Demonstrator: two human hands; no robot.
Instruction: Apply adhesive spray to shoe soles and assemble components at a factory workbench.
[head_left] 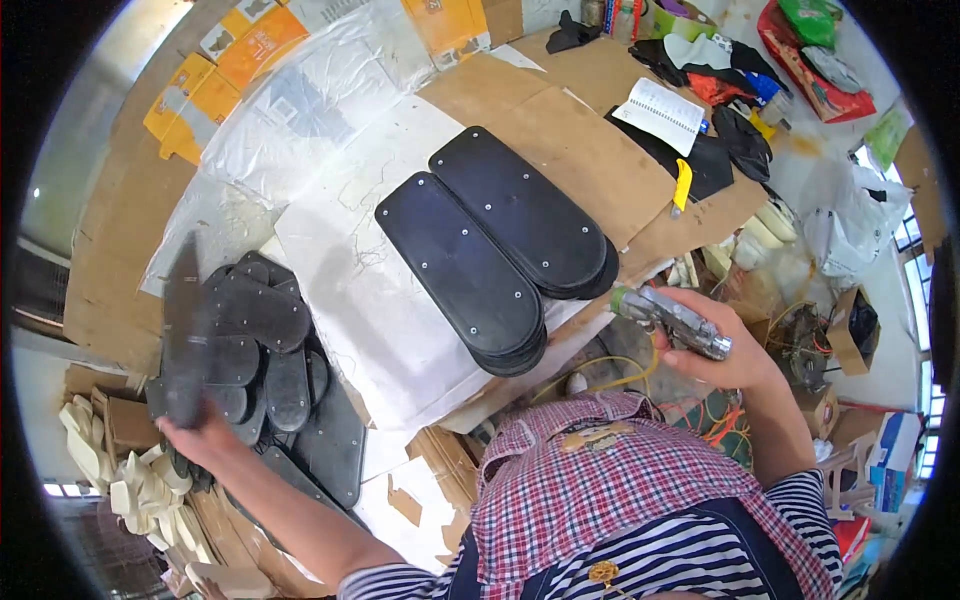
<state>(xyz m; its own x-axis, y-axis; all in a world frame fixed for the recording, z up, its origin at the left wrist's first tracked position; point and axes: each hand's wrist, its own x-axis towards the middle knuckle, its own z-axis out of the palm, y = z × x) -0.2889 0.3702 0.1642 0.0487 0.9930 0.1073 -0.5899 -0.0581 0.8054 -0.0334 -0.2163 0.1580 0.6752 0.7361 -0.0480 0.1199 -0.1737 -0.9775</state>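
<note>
At the left, my left hand (205, 438) grips the lower end of a black panel (184, 330), held upright and smeared by motion. Below and beside it lies a loose heap of similar round-ended black panels (262, 315). My right hand (712, 350) is closed around a metal spray gun (682, 322) with a greenish nozzle, just off the table's near right edge. Two neat stacks of black panels dotted with small metal studs stand side by side mid-table: a nearer left stack (455, 262) and a farther right stack (525, 210).
White sheeting (340, 285) and brown cardboard (560, 140) cover the table. A yellow cutter knife (682, 184) and a spiral notebook (661, 115) lie at the right. A yellow hose (600, 362) runs below the table edge. Cream-coloured pieces (140, 475) pile up at the lower left.
</note>
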